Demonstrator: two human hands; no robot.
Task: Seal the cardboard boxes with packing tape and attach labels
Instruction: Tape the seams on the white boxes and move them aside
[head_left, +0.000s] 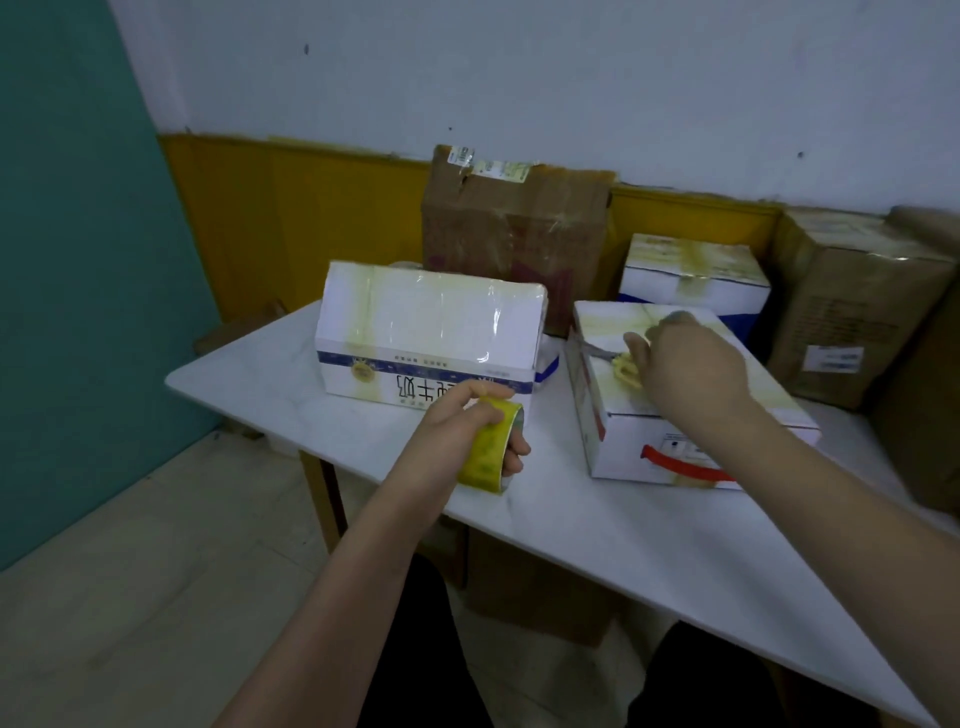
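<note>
Left hand (470, 431) gripping tape roll (491, 449), right hand (685, 364) on scissors (623, 366)

The white marble-look surface (597, 540) is smooth with a soft sheen. The white printed cardboard milk box (431, 332) shines under clear glossy tape. The yellowish roll of packing tape (488, 452) looks glossy plastic. The tall brown cardboard box (511, 228) is matt and creased.

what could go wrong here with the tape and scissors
1. The right hand holds yellow-handled scissors on top of the white box, blades pointing left toward the other arm's side; a slip could nick the box or skin.
2. The left hand grips the tape roll above the table edge; dropped, it may fall to the floor.
</note>
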